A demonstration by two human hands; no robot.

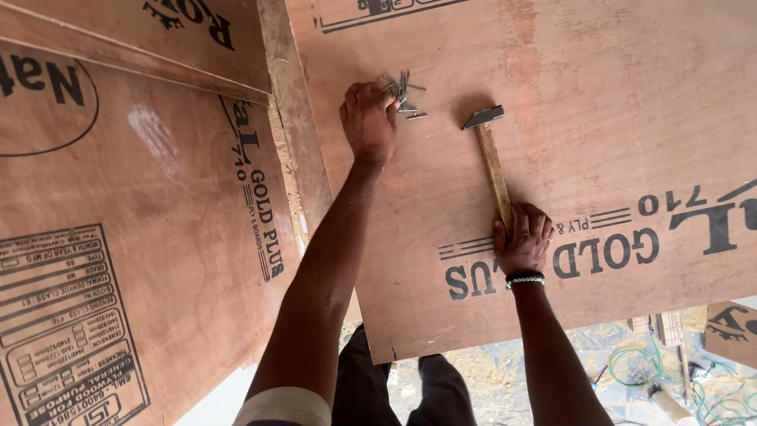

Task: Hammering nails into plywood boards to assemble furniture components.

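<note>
My left hand (368,120) reaches far forward, its fingers closed at a small pile of several steel nails (405,96) lying on a large reddish plywood sheet (599,126). Whether a nail is pinched between the fingers, I cannot tell. My right hand (522,239) grips the end of a hammer's wooden handle (494,170). The hammer lies flat on the sheet with its dark metal head (482,117) pointing away from me, just right of the nails.
More printed plywood sheets (134,237) lie to the left, overlapping, with a rough wooden strip (296,126) between them and the main sheet. Below the sheet's near edge the floor (654,371) shows sawdust, green wire and scraps. My dark trousers (394,390) are under the edge.
</note>
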